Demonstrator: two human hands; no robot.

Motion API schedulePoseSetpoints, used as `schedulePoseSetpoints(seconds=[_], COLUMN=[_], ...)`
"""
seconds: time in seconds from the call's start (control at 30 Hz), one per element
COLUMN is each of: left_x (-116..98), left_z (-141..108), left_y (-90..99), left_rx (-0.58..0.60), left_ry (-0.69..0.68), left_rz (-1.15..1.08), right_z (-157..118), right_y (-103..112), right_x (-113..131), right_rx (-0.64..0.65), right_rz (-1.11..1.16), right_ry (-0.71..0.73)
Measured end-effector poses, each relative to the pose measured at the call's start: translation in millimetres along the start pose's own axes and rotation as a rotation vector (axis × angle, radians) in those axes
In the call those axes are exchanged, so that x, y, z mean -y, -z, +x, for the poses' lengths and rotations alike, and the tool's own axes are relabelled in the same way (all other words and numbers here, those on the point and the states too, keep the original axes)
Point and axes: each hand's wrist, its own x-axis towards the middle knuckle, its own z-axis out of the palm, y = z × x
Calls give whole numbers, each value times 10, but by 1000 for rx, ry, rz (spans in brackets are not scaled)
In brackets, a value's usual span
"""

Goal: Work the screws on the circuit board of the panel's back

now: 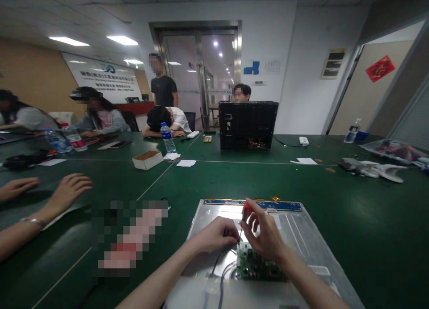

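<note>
Screwdriver (246, 211) was pinched in right hand (267, 237); left hand (217, 233) was kinda curled by its tip, grip couldn't be told, circuit board (250, 265) underneath.

The near edge of the metal display panel (301, 246) is cut off at the bottom. The right hand (266, 231) partly covers the circuit board (248, 265). Screwdriver (247, 209) tip contact: too small to determine. Left-side object (134, 237): pixelated, unidentifiable.

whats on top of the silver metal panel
On the metal panel: a green circuit board, dark cables, and a blue strip along the far edge. What the right hand covers of the board can't be seen.
</note>
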Motion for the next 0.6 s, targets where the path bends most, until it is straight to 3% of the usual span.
schedulePoseSetpoints(seconds=[0.6], left_x=[-11], left_z=[2], left_y=[9], left_rx=[3], left_ry=[-7], left_rz=[-29], right_z=[33], right_y=[13], right_x=[15], right_rx=[-21], right_rz=[-40], right_ry=[36])
